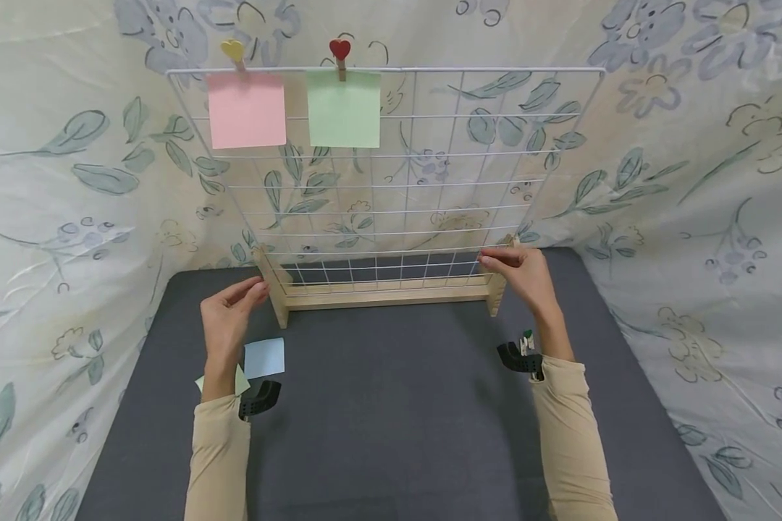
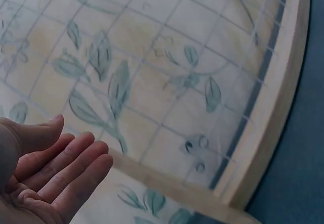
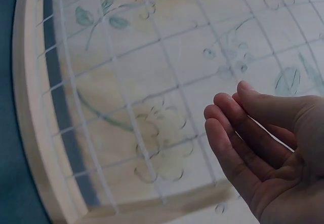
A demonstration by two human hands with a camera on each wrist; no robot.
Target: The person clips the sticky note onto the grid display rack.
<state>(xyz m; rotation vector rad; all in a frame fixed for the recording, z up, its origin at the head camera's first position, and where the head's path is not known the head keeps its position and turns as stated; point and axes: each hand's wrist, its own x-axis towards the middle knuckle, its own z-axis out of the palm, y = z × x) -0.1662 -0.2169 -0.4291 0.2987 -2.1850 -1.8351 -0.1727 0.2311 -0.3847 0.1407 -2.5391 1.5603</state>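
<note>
A white wire grid rack (image 1: 404,186) stands upright in a pale wooden base (image 1: 391,297). My left hand (image 1: 224,311) hovers beside the base's left end; in the left wrist view that hand (image 2: 61,176) holds nothing, its fingers loosely bent. At the base's right end is my right hand (image 1: 528,278), and in the right wrist view the hand (image 3: 268,153) has gently bent fingers around no object. Along the grid's top wire, a yellow heart clothespin (image 1: 232,51) holds a pink note (image 1: 247,111), and a red heart clothespin (image 1: 340,50) holds a green note (image 1: 344,108).
On the dark tabletop (image 1: 391,405), a blue note (image 1: 264,358) lies right of my left forearm, with a pale green note (image 1: 242,380) partly hidden under the wrist. Small clothespins (image 1: 527,343) sit by my right wrist. Floral cloth (image 1: 704,239) hangs behind and at both sides.
</note>
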